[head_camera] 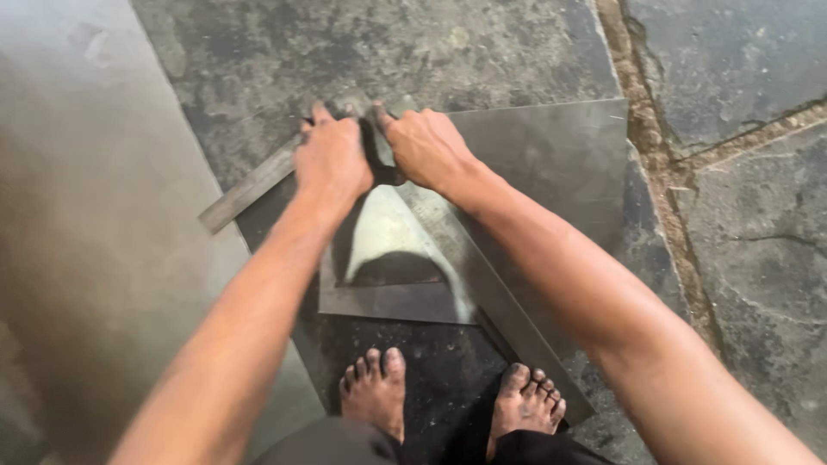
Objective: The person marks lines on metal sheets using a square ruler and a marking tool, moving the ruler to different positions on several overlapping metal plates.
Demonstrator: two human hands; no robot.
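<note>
I see my left hand [332,159] and right hand [428,148] both clenched around a dark tool [376,153] pressed on a dull, smooth metal sheet [551,155]. A flat metal bar [250,185] lies left of the sheet; bare feet [375,392] stand below on cracked stone floor [741,250].

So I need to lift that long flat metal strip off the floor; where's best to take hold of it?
Probably at the free lower-left end of the metal strip, coming from the left. It lies flat and slanted on the stone floor, and that end sticks out past the left hand and the metal sheets.
</note>
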